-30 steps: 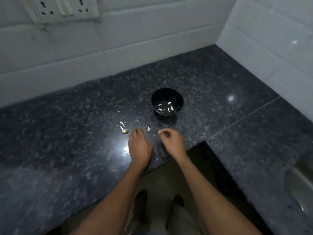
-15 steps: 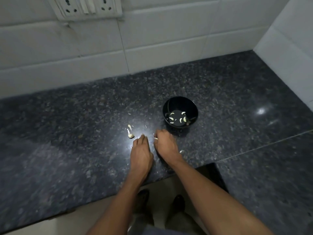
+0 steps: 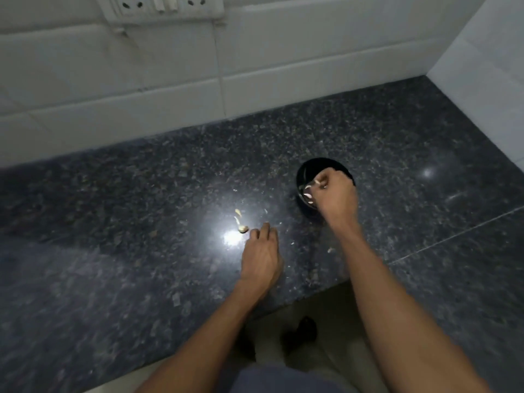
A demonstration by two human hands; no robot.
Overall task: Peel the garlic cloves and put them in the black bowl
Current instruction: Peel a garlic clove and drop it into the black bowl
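Spreading dark and speckled under everything, granite counter (image 3: 113, 279), meeting white tiled wall (image 3: 141, 80) well beyond black bowl (image 3: 307, 173). Sitting high on that wall, far behind and to the left of the bowl, switch and socket plate (image 3: 161, 7). Glaring white on the stone, left of the bowl and nearer the counter edge, a lamp reflection (image 3: 232, 236).

Sitting upright on the counter, the bowl, its near and right parts hidden behind right hand (image 3: 336, 194). Hanging directly over the bowl, that hand, fingers curled together and pinching a peeled garlic clove (image 3: 317, 182) above the bowl's inside. Showing inside the bowl, just left of the knuckles, pale peeled cloves (image 3: 307, 197).

Resting palm down on the counter, left of the bowl and nearer the edge, left hand (image 3: 262, 255), fingers lying loosely together and reaching toward the scraps, holding nothing visible. Lying just beyond those fingertips, left of the bowl, an unpeeled garlic piece (image 3: 243, 229), seeming to touch or nearly touch one fingertip; blur hiding which. Lying just behind it, yellowish skin scraps (image 3: 237, 212). Scattering between the bowl and the counter edge, tiny pale flecks (image 3: 330, 250).
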